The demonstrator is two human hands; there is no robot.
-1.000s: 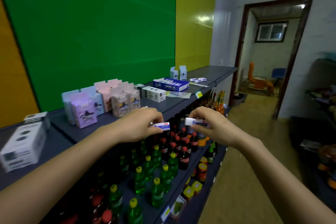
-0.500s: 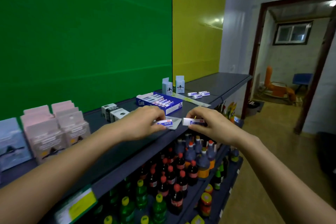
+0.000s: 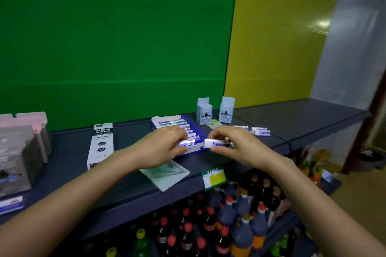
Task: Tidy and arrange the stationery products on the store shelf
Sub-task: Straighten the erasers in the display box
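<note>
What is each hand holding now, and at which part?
Left hand: an eraser, gripped at its left end. Right hand: another eraser, gripped along its right half.

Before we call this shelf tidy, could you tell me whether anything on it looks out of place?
Yes. Loose erasers lie scattered on the shelf right of the blue box instead of inside it, and a flat clear packet sits askew at the front edge. Each hand, left and right, holds one eraser.

The white carton [image 3: 100,146] left of the left grip [image 3: 160,148] shows "0.5" in a circle; its other print is too blurred.
</note>
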